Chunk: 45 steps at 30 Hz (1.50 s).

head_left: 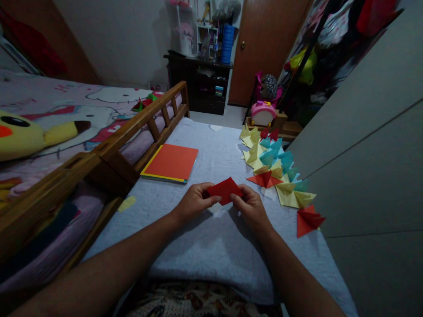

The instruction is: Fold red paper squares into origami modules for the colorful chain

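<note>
A small red folded paper (226, 190), roughly diamond-shaped, is held up just above the pale cloth. My left hand (198, 199) pinches its left corner between thumb and fingers. On the opposite corner, my right hand (250, 203) is closed in the same kind of grip, thumb on the near face. Beyond my left hand lies a stack of square paper sheets (173, 160), orange on top with a yellow edge showing. To the right of my right hand sit several folded paper pieces: a red one (308, 220), an orange-red one (265, 179), yellow ones (292, 196) and teal ones (272, 154).
A wooden bed rail (142, 119) runs along the left, with a yellow plush toy (26, 136) behind it. A pale cabinet (373, 176) borders the right side. At the back stand a dark cabinet (198, 81), a brown door (261, 48) and a pink toy case (263, 113).
</note>
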{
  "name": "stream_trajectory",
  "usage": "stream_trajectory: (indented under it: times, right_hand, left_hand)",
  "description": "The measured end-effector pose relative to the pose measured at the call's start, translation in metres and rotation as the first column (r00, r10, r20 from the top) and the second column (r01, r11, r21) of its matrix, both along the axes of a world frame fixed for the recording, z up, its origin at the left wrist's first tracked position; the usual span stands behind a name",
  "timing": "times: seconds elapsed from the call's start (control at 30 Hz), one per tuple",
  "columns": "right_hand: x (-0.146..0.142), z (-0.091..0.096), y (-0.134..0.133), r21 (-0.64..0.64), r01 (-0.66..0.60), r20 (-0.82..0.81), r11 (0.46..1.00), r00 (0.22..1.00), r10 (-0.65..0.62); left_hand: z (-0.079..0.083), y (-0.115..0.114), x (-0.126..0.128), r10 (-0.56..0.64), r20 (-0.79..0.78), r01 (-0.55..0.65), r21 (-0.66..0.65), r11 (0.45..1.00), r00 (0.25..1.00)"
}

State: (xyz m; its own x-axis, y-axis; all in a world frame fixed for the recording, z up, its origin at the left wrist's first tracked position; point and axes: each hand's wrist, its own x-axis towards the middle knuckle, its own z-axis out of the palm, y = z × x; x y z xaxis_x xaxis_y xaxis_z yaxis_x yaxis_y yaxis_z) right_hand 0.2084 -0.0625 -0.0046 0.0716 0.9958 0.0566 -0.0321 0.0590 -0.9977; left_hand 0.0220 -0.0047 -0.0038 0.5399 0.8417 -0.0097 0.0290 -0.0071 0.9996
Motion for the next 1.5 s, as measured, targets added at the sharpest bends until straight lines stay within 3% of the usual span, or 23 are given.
stream_trajectory:
  times: [0.2,0.37,0.57,0.73,0.97,1.33,1.5]
  right_hand:
    - [-0.004,-0.009,0.0,0.026,-0.031,0.056,0.999,0.998,0.029]
    - [-0.007,-0.016,-0.001,0.143,0.153,0.091,0.978,0.982,-0.167]
    - [-0.007,-0.011,-0.005,0.282,0.109,0.264,0.953,0.946,-0.186]
    - [-0.007,-0.01,-0.005,0.347,0.088,0.274,0.934,0.943,-0.19]
    - [-0.005,-0.008,-0.005,0.359,0.076,0.279,0.93,0.942,-0.185]
    - [-0.005,-0.014,-0.005,0.283,0.074,0.292,0.956,0.943,-0.159]
    - [-0.005,-0.015,-0.005,0.279,0.058,0.281,0.959,0.949,-0.14]
  left_hand:
    - [-0.001,0.003,-0.003,-0.094,-0.002,0.093,-0.124,0.988,0.996]
    - [-0.002,0.001,0.0,0.006,0.026,-0.005,-0.023,1.0,1.0]
    - [-0.001,-0.005,0.0,0.057,0.032,-0.059,0.065,0.996,0.998]
    - [-0.002,-0.008,-0.001,0.009,0.022,-0.012,0.139,0.99,1.0]
    - [-0.004,-0.001,-0.006,0.066,-0.08,-0.036,0.328,0.944,0.995]
    - [-0.009,-0.002,-0.004,0.063,0.027,-0.068,0.302,0.951,0.998]
    - [-0.011,-0.002,-0.006,0.077,-0.004,-0.07,0.358,0.931,0.997]
